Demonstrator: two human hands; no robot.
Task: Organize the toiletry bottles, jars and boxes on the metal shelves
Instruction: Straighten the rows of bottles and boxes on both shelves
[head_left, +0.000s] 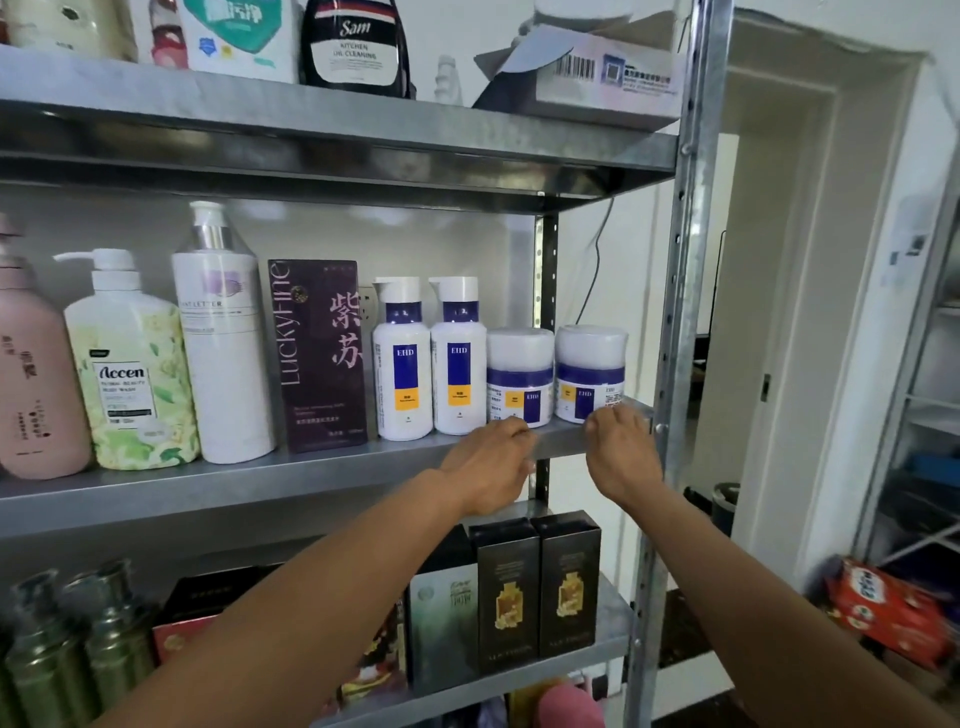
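On the middle metal shelf (291, 475) stand, left to right, a pink bottle (36, 384), a floral Accen pump bottle (132, 374), a tall white pump bottle (223, 353), a purple LuckyFine box (317, 353), two white EHD pump bottles (402, 364) (457, 364) and two white EHD jars (519, 374) (589, 369). My left hand (491, 465) hovers at the shelf's front edge just below the left jar, fingers loosely curled, holding nothing. My right hand (621, 452) sits below the right jar, its fingertips at the jar's base.
The top shelf carries a dark Sam cleaner bottle (353, 47) and an open cardboard box (597, 73). Two black boxes (506, 592) (569, 582) and green metal bottles (78, 639) fill the lower shelf. A steel upright (680, 312) stands right of my hands, a doorway beyond.
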